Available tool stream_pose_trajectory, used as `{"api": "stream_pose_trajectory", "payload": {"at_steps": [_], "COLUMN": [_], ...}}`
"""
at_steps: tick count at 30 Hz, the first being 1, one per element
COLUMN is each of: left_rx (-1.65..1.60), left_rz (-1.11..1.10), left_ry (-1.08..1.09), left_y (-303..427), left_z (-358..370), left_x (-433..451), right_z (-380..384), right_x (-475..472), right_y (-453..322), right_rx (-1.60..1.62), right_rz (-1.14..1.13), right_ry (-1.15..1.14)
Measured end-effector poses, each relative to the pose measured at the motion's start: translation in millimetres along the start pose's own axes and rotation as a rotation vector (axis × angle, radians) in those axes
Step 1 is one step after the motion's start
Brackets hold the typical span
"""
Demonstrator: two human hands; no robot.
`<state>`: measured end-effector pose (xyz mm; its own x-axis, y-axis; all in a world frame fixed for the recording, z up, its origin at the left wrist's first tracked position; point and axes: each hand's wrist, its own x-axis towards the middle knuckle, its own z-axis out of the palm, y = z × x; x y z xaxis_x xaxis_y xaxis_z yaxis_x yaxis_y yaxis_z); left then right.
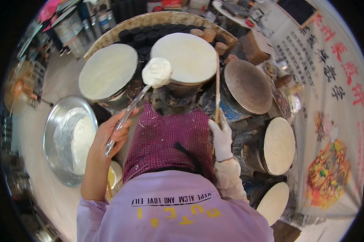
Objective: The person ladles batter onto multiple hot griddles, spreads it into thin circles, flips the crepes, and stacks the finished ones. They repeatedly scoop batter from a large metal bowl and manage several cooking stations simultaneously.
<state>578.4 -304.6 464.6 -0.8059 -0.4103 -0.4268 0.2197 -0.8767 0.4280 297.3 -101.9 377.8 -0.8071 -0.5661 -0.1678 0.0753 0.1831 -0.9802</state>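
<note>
My left hand, bare, is closed round the metal handle of a ladle whose bowl is heaped with white batter. The ladle's bowl hangs beside the left edge of the middle round griddle, which is covered by a pale layer. My right hand, in a white glove, grips a long thin wooden stick that points away from me along that griddle's right edge. Another batter-covered griddle lies at the left. A bare brown griddle is just beyond the stick on the right.
A steel basin of white batter stands at the left, near a small pale tub. Two more coated griddles are at the right. Dark coal briquettes lie behind the griddles. A person stands at the far left.
</note>
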Motion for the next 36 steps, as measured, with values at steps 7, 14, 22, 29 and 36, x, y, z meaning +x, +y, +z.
{"api": "stream_pose_trajectory", "payload": {"at_steps": [7,14,22,29,36], "left_rx": [0.167,0.408,0.952,2.198,1.803], "left_rz": [-0.230,-0.348,-0.145,0.673,1.008], "left_ry": [-0.063,-0.261,-0.268,-0.270,-0.206], "left_y": [-20.4,-98.7,-241.2,-250.3,-201.5], "left_z": [139.6,258.7,289.7,217.0,269.6], "left_x": [102.1,230.8,347.9,420.3,410.9], "right_z": [-95.2,-137.1,-168.1,-151.5,-157.4], "right_x": [-47.8,-39.7,40.4,69.1,95.9], "right_y": [-38.1,-93.6,-61.9,-34.0,16.5], "right_rx": [0.336,0.444,0.526,0.549,0.626], "right_rz": [0.257,0.112,0.195,0.080,0.268], "right_ry": [0.311,0.539,0.442,0.721,0.721]}}
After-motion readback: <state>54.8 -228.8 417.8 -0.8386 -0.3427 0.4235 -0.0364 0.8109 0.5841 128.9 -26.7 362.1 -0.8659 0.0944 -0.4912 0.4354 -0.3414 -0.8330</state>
